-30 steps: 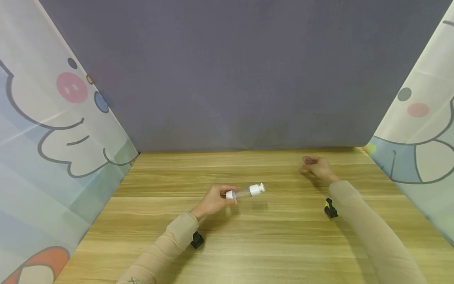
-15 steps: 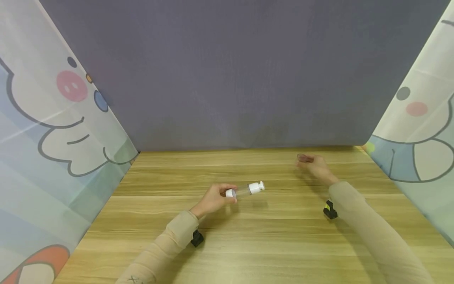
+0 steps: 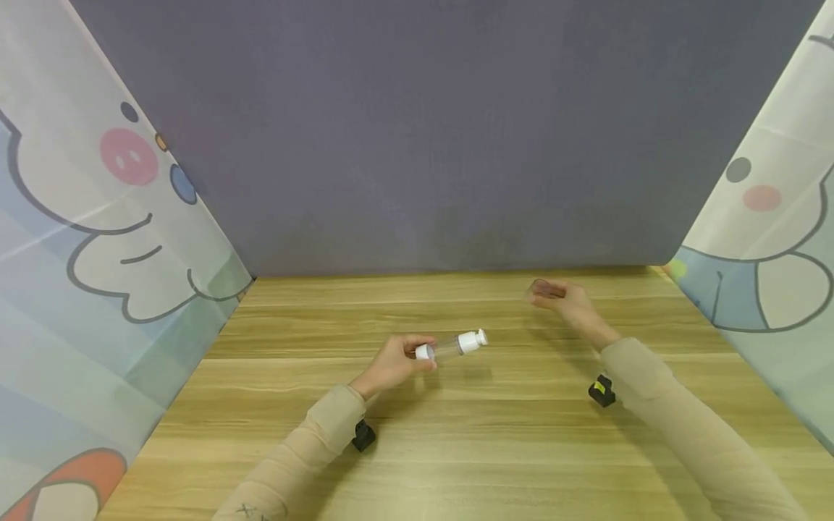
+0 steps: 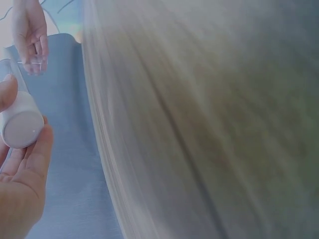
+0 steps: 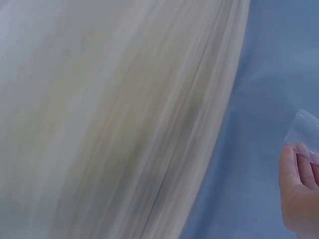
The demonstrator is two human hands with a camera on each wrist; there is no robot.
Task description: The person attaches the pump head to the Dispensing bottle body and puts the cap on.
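Observation:
A small pump bottle (image 3: 448,350) with a clear body, white base and white pump head is tilted in the air above the table. My left hand (image 3: 391,363) grips it by the base between thumb and fingers. The flat white bottom of the bottle (image 4: 22,128) faces the camera in the left wrist view. Further right and back, my right hand (image 3: 575,305) holds a clear cap (image 3: 541,289) at its fingertips, apart from the bottle. Only part of that see-through cap (image 5: 303,132) shows at the right edge of the right wrist view.
The wooden table (image 3: 495,441) stretches under both hands. A dark grey panel (image 3: 449,145) rises at its back edge. Cartoon-printed curtains (image 3: 98,239) line both sides. A black wrist camera (image 3: 363,435) hangs under the left sleeve, another black camera (image 3: 601,391) by the right.
My right hand has moved left and slightly back with the clear cap, and turned so more of the cap shows. The left hand and the bottle have stayed nearly still.

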